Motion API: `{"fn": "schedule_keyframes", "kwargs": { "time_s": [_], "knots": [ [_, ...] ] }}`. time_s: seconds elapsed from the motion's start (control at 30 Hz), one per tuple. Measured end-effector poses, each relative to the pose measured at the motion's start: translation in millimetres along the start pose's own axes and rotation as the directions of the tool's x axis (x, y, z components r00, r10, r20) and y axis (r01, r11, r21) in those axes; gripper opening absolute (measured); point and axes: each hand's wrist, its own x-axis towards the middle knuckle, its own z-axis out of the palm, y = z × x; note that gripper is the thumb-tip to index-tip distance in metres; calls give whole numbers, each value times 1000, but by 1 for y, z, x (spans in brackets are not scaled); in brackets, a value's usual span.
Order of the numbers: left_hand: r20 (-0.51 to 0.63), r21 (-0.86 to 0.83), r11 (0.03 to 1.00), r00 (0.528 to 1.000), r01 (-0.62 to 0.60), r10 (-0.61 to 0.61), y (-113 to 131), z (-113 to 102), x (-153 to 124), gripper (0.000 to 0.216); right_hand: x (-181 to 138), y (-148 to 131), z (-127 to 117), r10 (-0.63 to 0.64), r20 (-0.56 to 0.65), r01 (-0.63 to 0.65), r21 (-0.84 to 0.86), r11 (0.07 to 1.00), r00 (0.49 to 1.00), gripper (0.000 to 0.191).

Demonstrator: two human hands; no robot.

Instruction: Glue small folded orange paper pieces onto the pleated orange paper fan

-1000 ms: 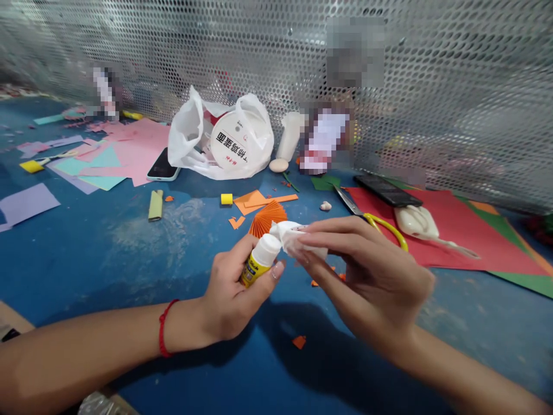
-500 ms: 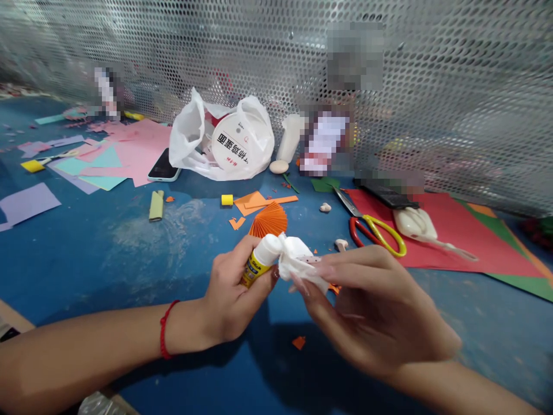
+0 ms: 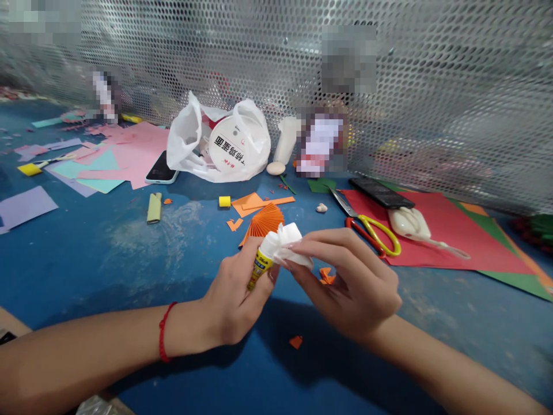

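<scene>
Fingers [image 3: 326,243] of the right hand [image 3: 363,282], pinched together on a white tissue [image 3: 292,235], sit closer in than half a second ago, apparently pressing it against the tip of the glue stick [image 3: 260,267] that the left hand [image 3: 231,294] grips, tilted, above the desk [image 3: 108,253].

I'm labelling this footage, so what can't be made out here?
Head view:
- Base of the yellow-and-white cylindrical glue stick: hidden by the left hand.
- Its white end: partly covered by the crumpled white tissue.
- Clear plastic-looking object: cut off by the bottom edge.
</scene>
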Motion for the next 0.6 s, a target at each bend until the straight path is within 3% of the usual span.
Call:
{"fn": "schedule_keyframes", "kwargs": {
  "time_s": [0.2, 0.6],
  "knots": [
    [34, 26, 1000, 999, 10, -11, 4, -1, -2, 18, -2, 9, 2, -29, -44, 28, -26, 999, 999, 34],
    [22, 19, 1000, 999, 24, -24, 5, 1, -2, 16, -3, 6, 9, 179, -45, -169, 173, 970, 983, 19]
  ]
}}
